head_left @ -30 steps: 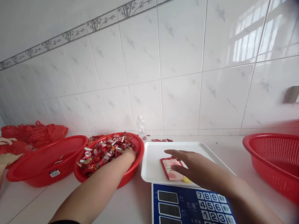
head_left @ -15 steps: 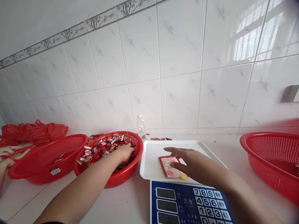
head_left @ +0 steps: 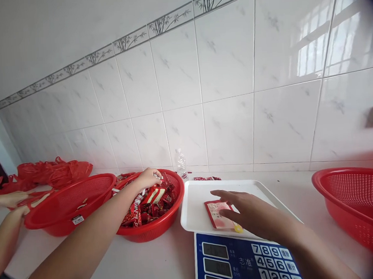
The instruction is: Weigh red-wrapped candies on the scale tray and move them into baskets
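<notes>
My left hand (head_left: 151, 178) is at the back of a red basket (head_left: 148, 233) heaped with small red wrapped packets (head_left: 152, 207). Its fingers are bent together at a packet, but what they grip is too small to make out. Over the white tray (head_left: 190, 202) hovers my right hand (head_left: 237, 206), thumb and fingers apart, holding nothing. Just beside and under its fingertips, a red and pink printed pouch (head_left: 218, 215) with a yellow spot lies flat on the tray. A blue scale panel (head_left: 241, 260) adjoins the tray's near edge.
Another person's hands (head_left: 22, 202) are at the far left, by red plastic bags (head_left: 55, 170) and a second red basket (head_left: 52, 221). A clear bottle (head_left: 180, 163) stands by the wall. At the right sits another red basket (head_left: 345, 214).
My left hand has moved up and back from inside the basket to its rear part, uncovering more packets. My right hand stays over the tray. The whole view has shifted slightly.
</notes>
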A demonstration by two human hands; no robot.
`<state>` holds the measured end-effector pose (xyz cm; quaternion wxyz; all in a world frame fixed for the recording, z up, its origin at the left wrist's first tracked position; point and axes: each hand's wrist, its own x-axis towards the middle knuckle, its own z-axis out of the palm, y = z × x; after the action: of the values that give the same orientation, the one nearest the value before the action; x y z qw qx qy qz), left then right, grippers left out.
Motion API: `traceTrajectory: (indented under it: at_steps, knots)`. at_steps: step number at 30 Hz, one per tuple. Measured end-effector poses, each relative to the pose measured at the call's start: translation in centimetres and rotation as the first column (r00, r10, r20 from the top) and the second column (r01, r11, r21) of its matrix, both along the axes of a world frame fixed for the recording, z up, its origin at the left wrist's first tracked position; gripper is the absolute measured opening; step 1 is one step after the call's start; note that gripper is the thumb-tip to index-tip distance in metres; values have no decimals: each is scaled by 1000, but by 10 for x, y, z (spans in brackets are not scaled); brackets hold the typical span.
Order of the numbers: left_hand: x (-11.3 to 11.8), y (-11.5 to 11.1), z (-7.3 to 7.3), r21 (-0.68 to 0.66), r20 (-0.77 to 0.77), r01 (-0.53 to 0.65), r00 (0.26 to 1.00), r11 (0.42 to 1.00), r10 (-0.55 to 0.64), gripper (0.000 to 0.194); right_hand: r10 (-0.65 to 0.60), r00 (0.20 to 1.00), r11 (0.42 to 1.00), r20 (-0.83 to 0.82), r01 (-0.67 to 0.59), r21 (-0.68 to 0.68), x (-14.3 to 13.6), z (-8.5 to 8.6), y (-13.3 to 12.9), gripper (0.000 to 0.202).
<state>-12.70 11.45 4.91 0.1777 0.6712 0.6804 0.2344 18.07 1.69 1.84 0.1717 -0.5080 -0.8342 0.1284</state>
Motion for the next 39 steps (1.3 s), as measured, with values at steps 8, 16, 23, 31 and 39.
traceTrajectory:
  at_steps: [8,16,23,31,39]
  knots:
    - [33,-6,15,50,307,88,946,995,-99,18,-20,1000,1000,-19,20,23,2,0,-1,47]
    - [94,-30,6,-169,549,420,791,892,-268,30,-47,999,995,-6,47,91,8,-3,4,47]
    - [50,-2,-12,-142,-143,259,950,956,-278,16,-23,1000,999,-7,23,48,7,3,1,43]
    - [17,17,-51,-246,-397,170,880,954,-259,23,-32,999,998,9,32,55,9,4,2,44]
    - [24,26,-53,-189,-557,73,813,979,-168,28,-34,995,993,93,44,-108,5,1,6,60]
